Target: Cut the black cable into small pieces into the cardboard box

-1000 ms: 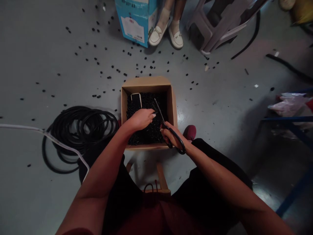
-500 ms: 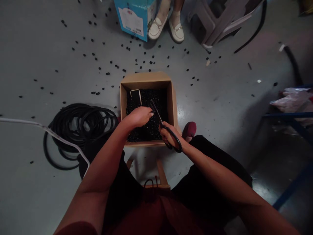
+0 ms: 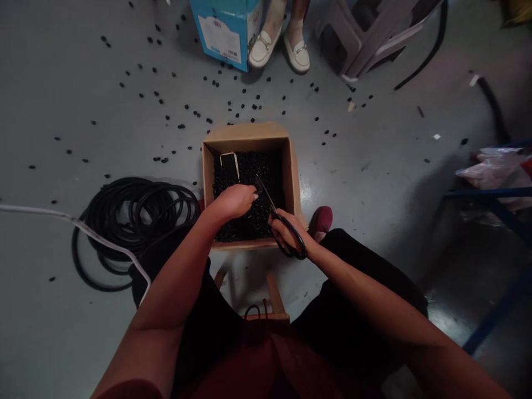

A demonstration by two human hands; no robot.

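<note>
1 pair of scissors [image 3: 276, 215] is over the open cardboard box [image 3: 293, 177], blades pointing up and left, handle loops at the box's near edge. The right hand [image 3: 288, 234] has its grip clenched through the loops. How far the blades are apart is not clear.

The left hand [image 3: 233, 200] is just left of the blades, its grip closed on 1 short black stub [image 3: 257, 192] that reaches the blade.

There is 1 box on the floor [image 3: 62, 332], filled with cut black pieces [image 3: 253, 221] too many to count. 1 phone [image 3: 230, 164] lies on them in the far left corner.

More black bits [image 3: 181, 126] are scattered on the floor beyond the box, dozens of them, no exact count possible.

- Left of the box: 1 coil of black hose [image 3: 137, 213], with 1 white cable [image 3: 87, 230] crossing it.
- Just right of the box: 1 dark red shoe [image 3: 320, 219].
- Far side: 1 blue carton [image 3: 222, 30] and another person's 2 white shoes [image 3: 260, 49], side by side.
</note>
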